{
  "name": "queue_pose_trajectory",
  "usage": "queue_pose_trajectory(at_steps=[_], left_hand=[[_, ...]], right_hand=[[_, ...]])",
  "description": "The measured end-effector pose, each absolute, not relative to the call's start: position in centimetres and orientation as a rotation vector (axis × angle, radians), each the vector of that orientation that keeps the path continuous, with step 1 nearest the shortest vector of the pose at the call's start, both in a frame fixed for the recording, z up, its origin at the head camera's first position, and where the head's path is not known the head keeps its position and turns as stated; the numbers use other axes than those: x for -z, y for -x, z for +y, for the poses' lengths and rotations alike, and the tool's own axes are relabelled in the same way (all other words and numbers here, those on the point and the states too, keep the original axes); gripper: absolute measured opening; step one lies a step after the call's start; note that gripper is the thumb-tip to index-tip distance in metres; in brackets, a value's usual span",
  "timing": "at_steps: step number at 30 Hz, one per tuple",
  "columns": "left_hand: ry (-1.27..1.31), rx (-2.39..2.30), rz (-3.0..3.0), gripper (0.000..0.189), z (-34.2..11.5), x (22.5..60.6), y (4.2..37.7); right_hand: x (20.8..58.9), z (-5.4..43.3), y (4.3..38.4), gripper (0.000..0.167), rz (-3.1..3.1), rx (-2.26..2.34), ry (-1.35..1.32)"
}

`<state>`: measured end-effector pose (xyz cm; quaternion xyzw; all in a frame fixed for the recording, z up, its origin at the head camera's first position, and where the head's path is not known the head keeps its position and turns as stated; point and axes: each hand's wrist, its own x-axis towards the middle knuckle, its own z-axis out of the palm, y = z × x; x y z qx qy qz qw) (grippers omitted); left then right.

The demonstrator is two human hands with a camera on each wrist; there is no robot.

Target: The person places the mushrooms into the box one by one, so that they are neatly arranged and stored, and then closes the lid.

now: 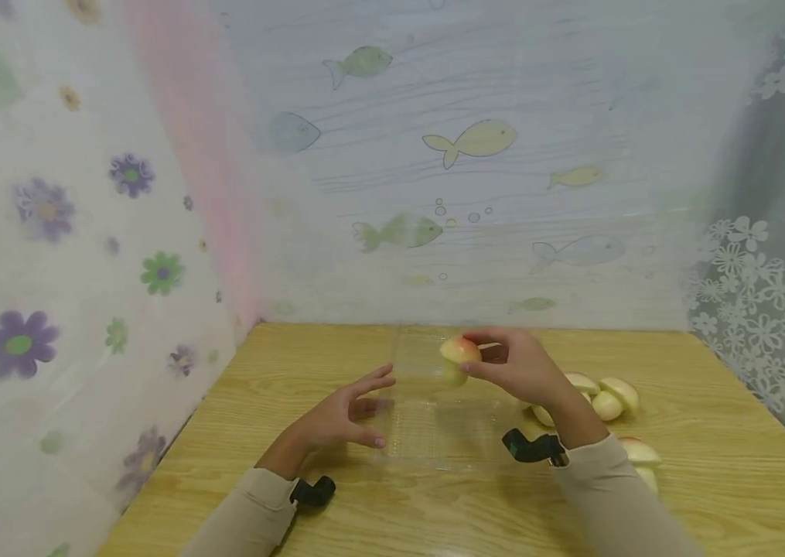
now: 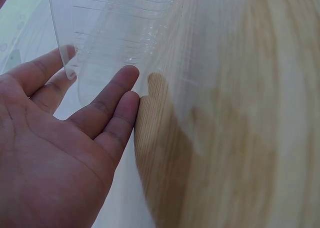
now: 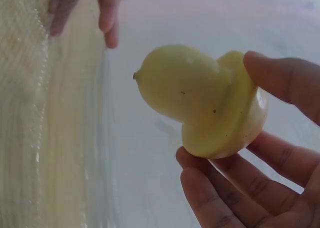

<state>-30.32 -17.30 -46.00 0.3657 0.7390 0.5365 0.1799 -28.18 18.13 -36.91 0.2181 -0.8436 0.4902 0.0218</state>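
My right hand (image 1: 520, 367) pinches a toy mushroom (image 1: 460, 352) by its cap, above the far part of a clear plastic clamshell box (image 1: 444, 464). In the right wrist view the mushroom (image 3: 175, 86) shows a pale yellow, rounded stem pointing away from the fingers, with small dark specks. Thumb on one side and fingers on the other hold the cap. At the box's left side is my left hand (image 1: 336, 418), its fingers spread and fairly straight. The left wrist view puts these fingers (image 2: 107, 101) at the ribbed clear wall (image 2: 120, 13); firm contact is unclear.
Several more toy mushrooms (image 1: 618, 398) lie on the wooden table (image 1: 218, 441) to the right, partly hidden by my right forearm. Behind the table hangs a fish-patterned sheet (image 1: 392, 155); a flower-patterned sheet (image 1: 37, 271) borders the left.
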Motion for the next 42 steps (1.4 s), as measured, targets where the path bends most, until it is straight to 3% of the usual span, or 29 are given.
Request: queue_pose_trajectory(at_steps=[22,42], left_hand=[[-1.018,-1.511,2.095,0.098,-17.3,45.9,30.3],[-0.974,-1.530,2.067,0.097,-17.1,45.6,30.0]], right_hand=[[39.7,14.1,29.0,0.052,-2.722,-1.470,-0.738],[39.3,11.6,28.7,0.045,-2.831,-1.363,-0.755]])
